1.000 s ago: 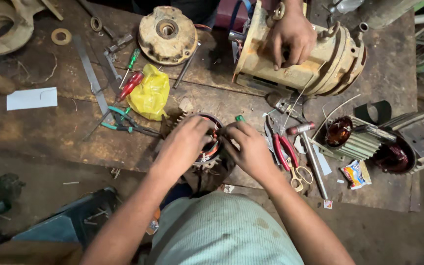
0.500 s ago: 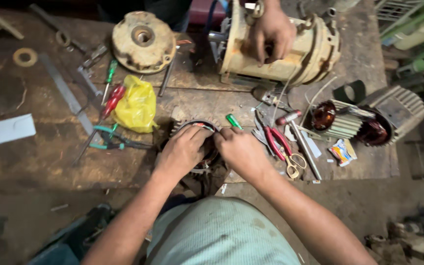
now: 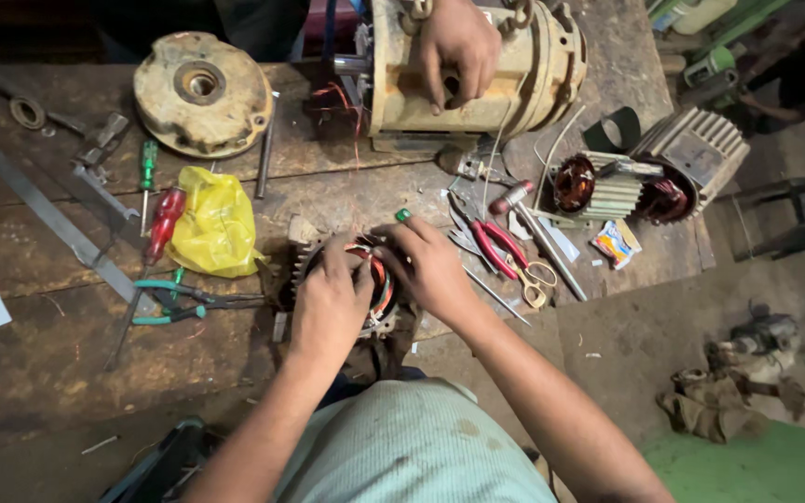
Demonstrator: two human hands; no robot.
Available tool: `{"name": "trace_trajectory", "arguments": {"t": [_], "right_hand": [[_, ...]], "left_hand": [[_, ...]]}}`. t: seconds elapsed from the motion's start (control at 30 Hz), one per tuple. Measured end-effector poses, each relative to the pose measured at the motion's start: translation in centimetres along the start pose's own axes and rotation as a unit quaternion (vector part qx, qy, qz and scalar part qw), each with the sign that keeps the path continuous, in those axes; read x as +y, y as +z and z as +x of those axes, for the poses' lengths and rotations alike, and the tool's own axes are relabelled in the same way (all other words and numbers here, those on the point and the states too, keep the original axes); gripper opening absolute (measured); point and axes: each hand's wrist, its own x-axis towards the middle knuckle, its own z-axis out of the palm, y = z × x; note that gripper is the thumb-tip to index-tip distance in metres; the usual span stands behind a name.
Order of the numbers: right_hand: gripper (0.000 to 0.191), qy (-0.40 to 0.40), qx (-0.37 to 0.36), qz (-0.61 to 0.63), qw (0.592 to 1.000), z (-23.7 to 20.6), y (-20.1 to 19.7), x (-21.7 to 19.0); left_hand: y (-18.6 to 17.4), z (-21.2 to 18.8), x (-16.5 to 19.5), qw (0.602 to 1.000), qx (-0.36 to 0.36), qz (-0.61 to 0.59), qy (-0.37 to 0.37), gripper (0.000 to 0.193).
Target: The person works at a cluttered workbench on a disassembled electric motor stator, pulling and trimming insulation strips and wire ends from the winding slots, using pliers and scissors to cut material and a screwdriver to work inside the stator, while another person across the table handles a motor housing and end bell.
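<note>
From the yellow bag (image 3: 214, 222) rightward, I see my left hand (image 3: 330, 300) curled, pressing on the small finned stator (image 3: 376, 279) at the bench's front edge, my right hand (image 3: 428, 264) pinching its copper windings, red-handled pliers (image 3: 496, 244) just beyond.
</note>
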Motion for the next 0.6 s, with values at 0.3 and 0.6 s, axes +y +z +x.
{"name": "trace_trajectory", "arguments": {"t": [0.3, 0.6], "right_hand": [[0.018, 0.052, -0.017, 0.118, 0.992, 1.4, 0.7, 2.5], [0.033, 0.333, 0.062, 0.135, 0.931, 3.5, 3.7, 4.2]], "left_hand": [[-0.8, 1.0, -0.1, 0.999, -0.025, -0.024, 0.004, 0.023], [-0.7, 2.4, 0.1, 0.979, -0.094, 0.16, -0.08, 0.05]]}}
